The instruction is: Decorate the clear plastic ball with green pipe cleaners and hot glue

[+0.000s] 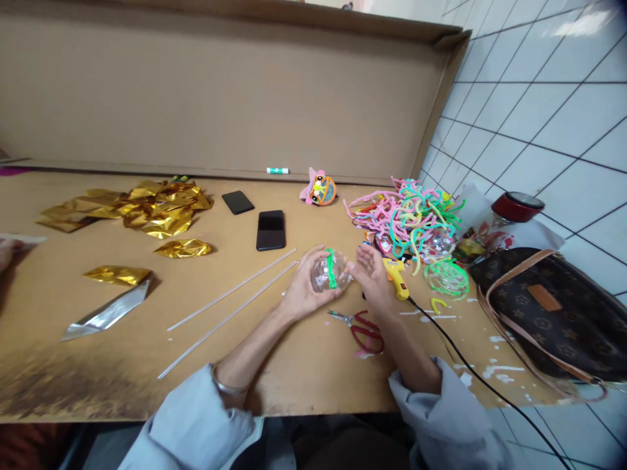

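A clear round ball (323,274) with a bright green strip around it rests in my left hand (304,287), whose fingers wrap its left side and underside. To its right is my right hand (371,274), fingers apart and slightly curled, near the ball's right edge; I see nothing held in it. Just beyond that hand lies a yellow glue gun (398,279) with a black cord. Red-handled scissors (360,326) lie on the table below the hands, partly beside my right forearm.
Fuzzy coloured stems (406,212), a green-wrapped ball (445,277), a red-lidded jar (514,209) and a brown bag (553,313) are at right. A decorated ball (321,189), phone (270,230), white sticks (228,320) and gold foil (161,209) lie further left. Another person's hand (7,251) shows far left.
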Tool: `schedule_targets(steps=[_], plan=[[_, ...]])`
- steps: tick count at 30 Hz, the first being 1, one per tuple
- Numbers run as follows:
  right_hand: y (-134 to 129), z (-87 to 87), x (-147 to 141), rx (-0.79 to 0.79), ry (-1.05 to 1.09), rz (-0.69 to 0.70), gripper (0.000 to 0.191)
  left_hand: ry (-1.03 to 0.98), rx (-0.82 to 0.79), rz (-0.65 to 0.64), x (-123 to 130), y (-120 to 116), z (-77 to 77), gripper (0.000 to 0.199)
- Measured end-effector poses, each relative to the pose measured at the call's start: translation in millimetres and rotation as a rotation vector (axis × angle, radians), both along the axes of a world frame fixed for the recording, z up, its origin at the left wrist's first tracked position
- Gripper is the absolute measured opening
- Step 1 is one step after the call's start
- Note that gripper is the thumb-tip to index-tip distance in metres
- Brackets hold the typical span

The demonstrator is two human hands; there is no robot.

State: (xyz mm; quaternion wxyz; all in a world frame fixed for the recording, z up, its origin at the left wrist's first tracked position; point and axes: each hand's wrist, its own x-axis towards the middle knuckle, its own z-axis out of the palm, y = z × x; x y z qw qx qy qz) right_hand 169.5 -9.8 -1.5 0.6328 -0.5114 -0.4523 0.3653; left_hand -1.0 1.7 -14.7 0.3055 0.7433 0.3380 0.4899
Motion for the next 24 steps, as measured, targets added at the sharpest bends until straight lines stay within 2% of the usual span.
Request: schedule_targets(steps=[5, 8, 12, 16, 20, 24], plan=[[3, 3.8, 43, 0.128, -0.46, -0.396, 0.043, -0.031, -0.048, -0.002, -1, 2, -3.4, 0.078], [-4, -1.5, 64, 0.058, -0.766, -0.485, 0.042, -0.007, -0.068, -0.002, -3, 2, -2.1, 0.081], [-19, -7.1, 73, -0.172, -1.099, -0.503, 0.041, -0.012, -0.102, 0.014, -3, 2, -1.3, 0.085], [-29, -5.6, 67, -0.374, -1.284, -0.468, 0.036, -0.018, -0.142, 0.008, -2, 0, -1.5, 0.088], [-32, -3.5, 63, -0.454, -1.36, -0.419, 0.032, 0.009, -0.153, 0.022, -2, -3, 0.2, 0.088], [-32, -4.4, 64, -0.463, -1.41, -0.401, 0.032, -0.003, -0.144, 0.059, -3, -7, 2.0, 0.087]])
